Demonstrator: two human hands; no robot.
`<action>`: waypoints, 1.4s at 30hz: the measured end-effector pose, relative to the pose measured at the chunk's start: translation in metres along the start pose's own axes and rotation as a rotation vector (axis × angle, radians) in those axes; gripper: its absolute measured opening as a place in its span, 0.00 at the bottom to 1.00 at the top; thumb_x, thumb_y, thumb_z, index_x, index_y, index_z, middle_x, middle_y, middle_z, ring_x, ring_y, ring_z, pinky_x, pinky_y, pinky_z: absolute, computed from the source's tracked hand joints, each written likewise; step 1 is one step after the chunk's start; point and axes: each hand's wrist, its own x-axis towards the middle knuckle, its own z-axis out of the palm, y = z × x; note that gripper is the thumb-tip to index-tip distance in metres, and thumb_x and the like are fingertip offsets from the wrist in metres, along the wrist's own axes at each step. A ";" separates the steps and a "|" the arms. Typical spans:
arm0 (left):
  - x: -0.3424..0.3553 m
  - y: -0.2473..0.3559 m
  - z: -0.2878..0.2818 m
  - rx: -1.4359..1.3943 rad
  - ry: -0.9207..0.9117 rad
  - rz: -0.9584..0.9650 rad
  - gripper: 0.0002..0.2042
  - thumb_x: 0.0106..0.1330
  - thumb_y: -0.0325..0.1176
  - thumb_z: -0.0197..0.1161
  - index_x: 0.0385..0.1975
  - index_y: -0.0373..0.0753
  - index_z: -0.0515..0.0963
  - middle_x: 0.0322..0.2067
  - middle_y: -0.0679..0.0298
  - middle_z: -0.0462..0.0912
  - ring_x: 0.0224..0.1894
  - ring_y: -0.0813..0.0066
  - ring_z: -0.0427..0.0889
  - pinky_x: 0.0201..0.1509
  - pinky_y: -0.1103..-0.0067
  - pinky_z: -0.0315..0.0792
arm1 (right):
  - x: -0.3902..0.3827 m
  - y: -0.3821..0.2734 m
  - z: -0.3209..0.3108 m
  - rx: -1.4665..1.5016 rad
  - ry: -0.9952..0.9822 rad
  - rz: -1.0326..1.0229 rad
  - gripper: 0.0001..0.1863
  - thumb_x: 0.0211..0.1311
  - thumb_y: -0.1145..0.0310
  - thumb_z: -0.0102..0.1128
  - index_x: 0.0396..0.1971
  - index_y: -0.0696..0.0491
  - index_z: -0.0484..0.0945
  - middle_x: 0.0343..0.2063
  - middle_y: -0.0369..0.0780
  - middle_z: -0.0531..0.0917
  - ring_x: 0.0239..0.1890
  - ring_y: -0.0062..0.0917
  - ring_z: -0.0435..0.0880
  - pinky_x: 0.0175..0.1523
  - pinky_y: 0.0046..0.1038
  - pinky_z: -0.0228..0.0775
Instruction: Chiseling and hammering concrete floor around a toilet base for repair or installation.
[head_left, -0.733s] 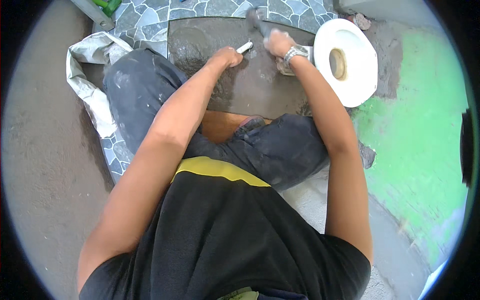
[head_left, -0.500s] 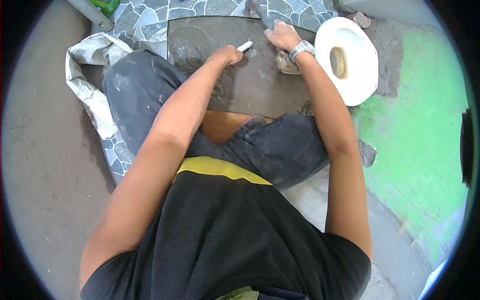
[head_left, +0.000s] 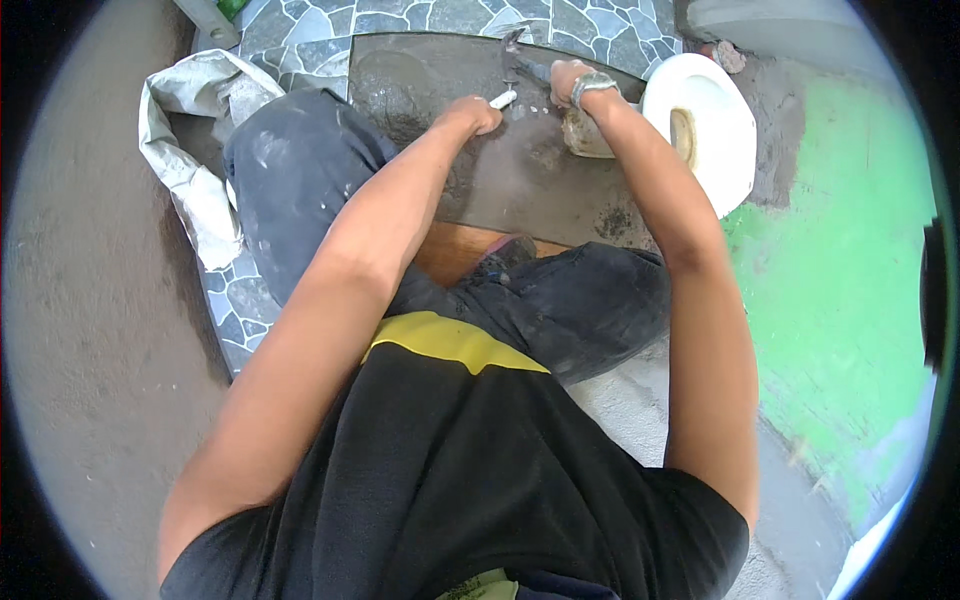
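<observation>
My left hand [head_left: 478, 114] is closed around a short white rod [head_left: 503, 99] on the grey, cement-smeared slab [head_left: 450, 185]; a small metal piece stands beside the rod's tip, too small to make out. My right hand [head_left: 568, 84] grips a hammer [head_left: 515, 55] by its handle, its head above and beyond the rod. Just right of that hand sits a white toilet bowl [head_left: 728, 140], with a stained lower part showing under my wrist.
A crumpled white sack [head_left: 185, 160] lies by my left knee. Patterned tiles [head_left: 450, 15] border the slab's far edge. A metal bar [head_left: 208, 22] and green object [head_left: 229, 8] lie top left. Green-painted surface [head_left: 820, 280] spans the right; a rubble lump [head_left: 728, 58] sits behind the bowl.
The view has shifted slightly. The hammer head has tilted and come down a little toward the rod, and both hands appear slightly farther right in view.
</observation>
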 end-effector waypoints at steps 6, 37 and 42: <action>0.004 -0.003 0.011 0.003 0.014 0.014 0.19 0.53 0.36 0.48 0.40 0.32 0.77 0.36 0.46 0.80 0.38 0.54 0.81 0.38 0.66 0.72 | -0.009 -0.001 0.011 0.279 0.147 0.155 0.16 0.49 0.69 0.53 0.37 0.63 0.75 0.36 0.58 0.78 0.45 0.48 0.77 0.49 0.41 0.71; -0.023 0.024 0.004 0.119 0.102 0.037 0.21 0.55 0.41 0.49 0.46 0.38 0.75 0.48 0.49 0.75 0.52 0.53 0.74 0.55 0.65 0.68 | -0.050 0.011 -0.017 0.440 0.105 0.156 0.27 0.50 0.54 0.51 0.36 0.66 0.74 0.39 0.59 0.77 0.45 0.51 0.76 0.52 0.39 0.68; -0.003 0.024 -0.007 0.215 -0.047 -0.027 0.21 0.53 0.36 0.50 0.49 0.43 0.75 0.49 0.55 0.76 0.53 0.57 0.74 0.54 0.69 0.68 | -0.048 -0.005 -0.025 0.437 0.297 0.220 0.24 0.51 0.56 0.51 0.35 0.66 0.75 0.38 0.62 0.76 0.45 0.49 0.77 0.51 0.40 0.69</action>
